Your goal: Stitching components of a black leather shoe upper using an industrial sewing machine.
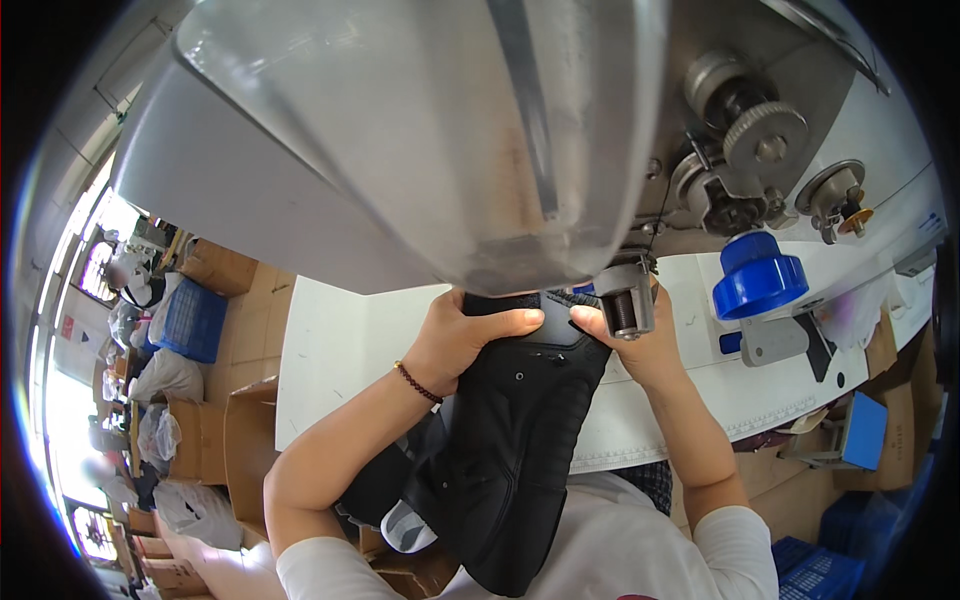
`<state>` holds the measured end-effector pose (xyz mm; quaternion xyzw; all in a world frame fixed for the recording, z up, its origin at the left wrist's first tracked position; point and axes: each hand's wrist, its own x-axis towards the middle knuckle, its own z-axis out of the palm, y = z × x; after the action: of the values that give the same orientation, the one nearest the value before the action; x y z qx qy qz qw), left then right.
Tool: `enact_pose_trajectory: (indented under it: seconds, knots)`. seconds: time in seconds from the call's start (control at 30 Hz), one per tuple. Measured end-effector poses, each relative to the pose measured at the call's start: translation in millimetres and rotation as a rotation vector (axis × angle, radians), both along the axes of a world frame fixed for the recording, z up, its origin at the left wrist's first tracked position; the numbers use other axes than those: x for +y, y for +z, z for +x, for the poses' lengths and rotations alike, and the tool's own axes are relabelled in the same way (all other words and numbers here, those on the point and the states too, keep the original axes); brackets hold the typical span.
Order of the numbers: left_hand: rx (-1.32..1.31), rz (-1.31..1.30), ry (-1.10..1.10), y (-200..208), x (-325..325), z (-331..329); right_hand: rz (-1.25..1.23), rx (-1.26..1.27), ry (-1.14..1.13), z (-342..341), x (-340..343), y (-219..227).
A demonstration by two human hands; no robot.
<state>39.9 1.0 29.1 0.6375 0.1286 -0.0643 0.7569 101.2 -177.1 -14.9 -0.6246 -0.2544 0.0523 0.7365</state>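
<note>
A long black padded piece (510,430), which looks like a shoe or boot upper, reaches from under the sewing machine head (420,150) down to my lap. My left hand (455,335), with a beaded bracelet at the wrist, grips its far left edge, thumb flat on top. My right hand (645,345) holds the far right edge, partly behind a small metal machine part (628,300). Between the two thumb tips lies a smooth grey patch (560,325) on the black piece. My other fingers are underneath or hidden. The needle cannot be seen behind the machine head.
The white table (335,350) has a ruler strip along its near edge. A blue knob-like part (760,277) and metal tension dials (765,135) sit on the machine's right. Cardboard boxes (250,450), a blue crate (190,318) and plastic bags stand left; a blue stool (863,430) stands right.
</note>
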Motion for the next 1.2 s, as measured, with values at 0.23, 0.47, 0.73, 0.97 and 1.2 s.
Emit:
enact_pose_trajectory:
  seconds: [0.23, 0.47, 0.73, 0.97, 1.2]
  knots:
    - [-0.252, 0.423, -0.111, -13, 7, 7, -0.029, -0.141, -0.107, 1, 2, -8]
    - [-0.273, 0.583, -0.395, -6, 23, 23, -0.212, 0.111, 0.191, 8, -13, -9]
    - [-0.312, 0.559, -0.379, -16, 25, 24, -0.109, 0.204, 0.347, 0, -17, 4]
    - [-0.176, 0.249, -0.187, -11, 5, 10, -0.137, 0.119, 0.091, 4, -18, 2]
    - [-0.104, 0.116, -0.128, -3, -1, 7, -0.067, 0.147, 0.151, 11, -17, -1]
